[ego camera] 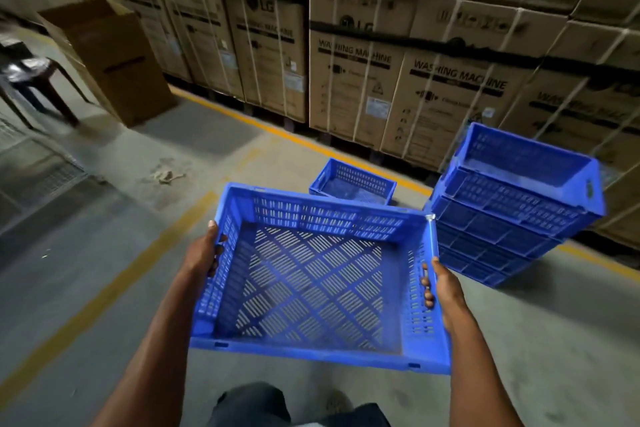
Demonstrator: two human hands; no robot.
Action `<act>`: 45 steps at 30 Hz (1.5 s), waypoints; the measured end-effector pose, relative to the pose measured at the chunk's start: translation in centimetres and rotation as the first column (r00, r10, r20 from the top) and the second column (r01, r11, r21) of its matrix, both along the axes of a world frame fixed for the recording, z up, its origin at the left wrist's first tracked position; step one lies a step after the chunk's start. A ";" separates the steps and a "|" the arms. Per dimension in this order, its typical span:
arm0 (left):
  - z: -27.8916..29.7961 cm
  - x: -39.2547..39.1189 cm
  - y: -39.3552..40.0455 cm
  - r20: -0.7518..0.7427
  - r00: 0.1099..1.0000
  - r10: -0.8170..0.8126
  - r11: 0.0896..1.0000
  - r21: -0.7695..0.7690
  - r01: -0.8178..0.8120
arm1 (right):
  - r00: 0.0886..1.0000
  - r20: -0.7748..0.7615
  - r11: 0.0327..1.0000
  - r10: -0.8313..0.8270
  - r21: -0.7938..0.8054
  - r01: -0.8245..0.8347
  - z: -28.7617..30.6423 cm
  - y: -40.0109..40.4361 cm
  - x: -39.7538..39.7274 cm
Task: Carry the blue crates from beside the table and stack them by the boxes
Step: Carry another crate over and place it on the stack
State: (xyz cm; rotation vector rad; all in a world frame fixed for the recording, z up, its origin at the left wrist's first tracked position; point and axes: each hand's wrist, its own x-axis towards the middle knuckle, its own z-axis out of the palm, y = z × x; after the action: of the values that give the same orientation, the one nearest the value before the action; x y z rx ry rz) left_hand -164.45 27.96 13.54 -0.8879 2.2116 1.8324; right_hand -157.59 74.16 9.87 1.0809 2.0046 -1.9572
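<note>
A blue perforated crate (pixel 318 277), empty and open side up, is held level above the floor by its two short ends. To its right a stack of blue crates (pixel 512 211) stands just before the washing-machine boxes (pixel 381 73), its top crate sitting askew. A single blue crate (pixel 353 181) lies on the floor beside that stack.

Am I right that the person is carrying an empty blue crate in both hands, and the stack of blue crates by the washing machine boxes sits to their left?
Not quite. The head view shows the stack of blue crates on the person's right, not the left. The rest holds: the left hand and right hand grip the empty carried crate by its sides, and the stack stands by the washing machine boxes.
</note>
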 end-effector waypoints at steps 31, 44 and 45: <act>-10.1 -66.0 11.7 0.172 0.896 -0.410 0.908 -0.011 0.418 | 0.954 0.155 0.966 -0.258 0.049 0.253 -9.2 7.9 -51.2; -36.0 -82.8 20.4 0.342 0.864 -0.369 0.918 -0.011 0.397 | 0.904 0.329 0.959 -0.272 0.019 0.282 -32.7 16.7 -69.1; -38.2 -83.8 21.0 0.352 0.861 -0.367 0.917 -0.018 0.398 | 0.900 0.336 0.958 -0.277 0.023 0.286 -34.9 17.0 -69.9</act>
State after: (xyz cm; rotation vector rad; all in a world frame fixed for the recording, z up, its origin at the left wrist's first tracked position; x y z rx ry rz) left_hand -248.22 48.96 -24.71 -0.6549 2.0743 1.2970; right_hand -227.45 91.20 -25.03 1.6518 1.7118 -1.7568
